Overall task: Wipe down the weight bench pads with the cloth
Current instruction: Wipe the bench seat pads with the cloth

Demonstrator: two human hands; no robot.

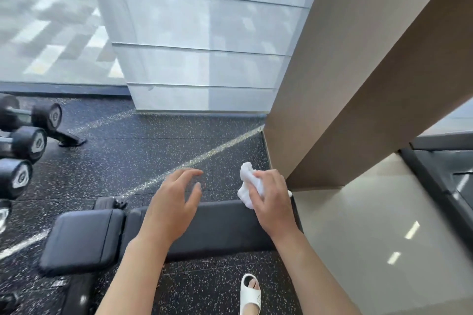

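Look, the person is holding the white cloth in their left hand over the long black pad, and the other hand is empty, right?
Not quite: the white cloth is bunched in the right hand, not the left. The head view shows it over the far end of the long black pad, near the wall. The left hand is the empty one, fingers spread.

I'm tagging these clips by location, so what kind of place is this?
Most likely a gym or fitness room. A padded weight bench stands in front of the person, dumbbells sit on a rack at the left, and the floor is speckled black rubber flooring.
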